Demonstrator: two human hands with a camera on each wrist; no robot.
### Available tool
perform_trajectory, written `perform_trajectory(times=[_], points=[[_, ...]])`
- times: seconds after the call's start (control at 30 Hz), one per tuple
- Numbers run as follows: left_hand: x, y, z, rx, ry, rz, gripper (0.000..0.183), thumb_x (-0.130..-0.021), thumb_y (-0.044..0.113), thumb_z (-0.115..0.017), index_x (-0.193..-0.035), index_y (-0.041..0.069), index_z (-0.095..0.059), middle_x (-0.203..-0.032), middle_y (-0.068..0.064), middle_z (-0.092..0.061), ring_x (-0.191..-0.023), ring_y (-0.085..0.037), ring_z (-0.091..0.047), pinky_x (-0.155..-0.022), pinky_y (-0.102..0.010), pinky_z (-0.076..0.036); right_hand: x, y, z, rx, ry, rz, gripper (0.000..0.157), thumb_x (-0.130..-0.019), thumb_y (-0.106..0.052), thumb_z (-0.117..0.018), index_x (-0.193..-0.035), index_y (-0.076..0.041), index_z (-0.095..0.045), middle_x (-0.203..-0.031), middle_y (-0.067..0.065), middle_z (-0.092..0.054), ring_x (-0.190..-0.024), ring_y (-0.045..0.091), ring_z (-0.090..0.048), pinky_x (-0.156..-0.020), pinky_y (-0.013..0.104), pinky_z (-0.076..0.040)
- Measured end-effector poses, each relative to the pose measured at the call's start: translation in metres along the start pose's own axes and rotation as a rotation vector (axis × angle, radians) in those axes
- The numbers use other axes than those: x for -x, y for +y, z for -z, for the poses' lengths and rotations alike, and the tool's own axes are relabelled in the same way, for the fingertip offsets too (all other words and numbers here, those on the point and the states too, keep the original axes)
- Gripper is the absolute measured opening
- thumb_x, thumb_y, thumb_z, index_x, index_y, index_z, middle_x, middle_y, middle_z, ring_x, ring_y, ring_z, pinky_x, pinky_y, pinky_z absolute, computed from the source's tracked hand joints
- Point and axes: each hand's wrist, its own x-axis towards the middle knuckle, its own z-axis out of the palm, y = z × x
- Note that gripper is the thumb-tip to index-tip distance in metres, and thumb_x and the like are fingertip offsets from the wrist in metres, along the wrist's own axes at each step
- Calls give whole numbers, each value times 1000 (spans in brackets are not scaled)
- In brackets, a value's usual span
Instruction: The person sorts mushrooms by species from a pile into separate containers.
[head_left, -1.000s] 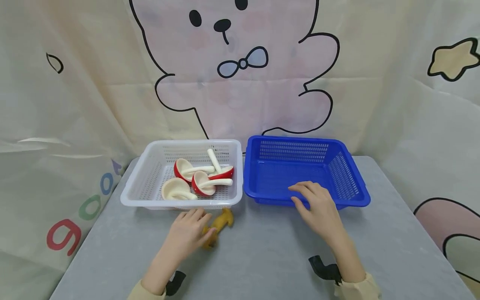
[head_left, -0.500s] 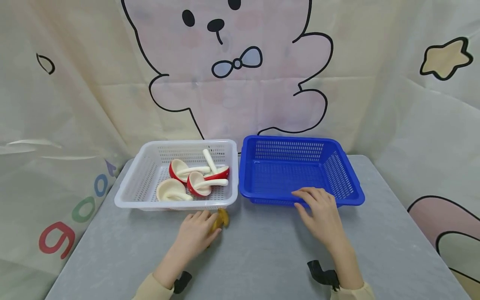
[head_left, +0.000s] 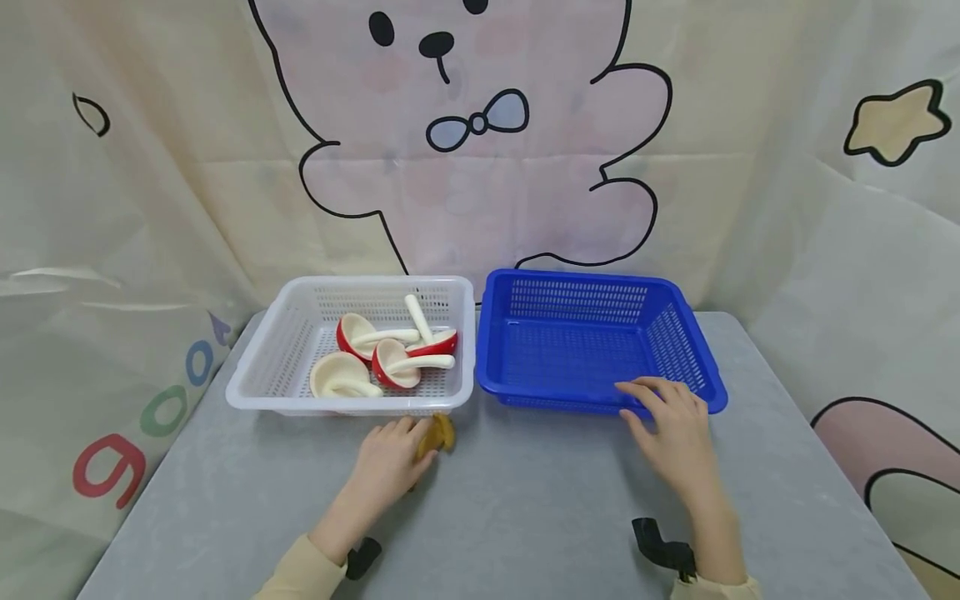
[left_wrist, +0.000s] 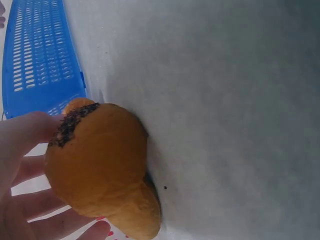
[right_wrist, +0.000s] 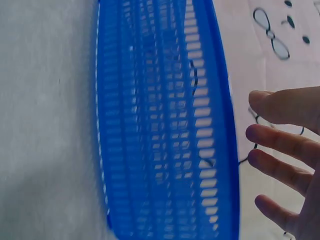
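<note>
A golden-brown bread roll [head_left: 438, 435] with lobed ends is on the table just in front of the white basket. My left hand [head_left: 390, 460] grips it, hiding much of it in the head view. The left wrist view shows the roll's dark specks [left_wrist: 72, 125], with the thumb against one side and the fingers along the other. Near the front rim of the blue basket [head_left: 525, 390], my right hand [head_left: 678, 437] hovers with loosely bent, spread fingers, holding nothing. Whether it touches the rim is unclear.
At left stands a white basket [head_left: 258, 400] with several spoons [head_left: 397, 364], some red outside, cream inside. The blue basket is close beside it. Both stand toward the back of the grey table [head_left: 517, 517], before a printed curtain [head_left: 487, 200].
The left hand has moved right over the roll and taken hold of it, covering more of it. The right hand has shifted right and slightly down along the blue basket's front.
</note>
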Motion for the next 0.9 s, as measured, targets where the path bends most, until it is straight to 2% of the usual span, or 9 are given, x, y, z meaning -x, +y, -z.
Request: perform_trajectory(times=[0.33, 0.7, 0.9], points=[[-6, 1, -5, 28, -40, 14, 43, -76, 32, -80, -113, 15, -65, -82, 1, -63, -65, -12, -50, -54, -21, -35, 7, 25, 3, -17, 14, -47, 31, -78, 0, -74, -107, -9, -70, -106, 15, -64, -102, 37, -50, -87, 63, -31], [-6, 3, -12, 39, -9, 37, 44, -71, 25, -84, -109, 13, -66, -83, -1, -64, -67, -17, -58, -53, -27, -42, 9, 28, 8, 11, 11, -67, 24, -79, 1, -73, -102, -7, -71, -98, 14, -64, -95, 36, -52, -79, 60, -35], [-5, 5, -13, 23, -1, 43, 43, -68, 24, -85, -105, 14, -66, -83, 0, -63, -67, -17, -58, -53, -28, -41, 9, 29, 8, 32, 12, -68, 21, -80, 0, -72, -99, -8, -72, -95, 12, -65, -93, 35, -54, -77, 57, -38]])
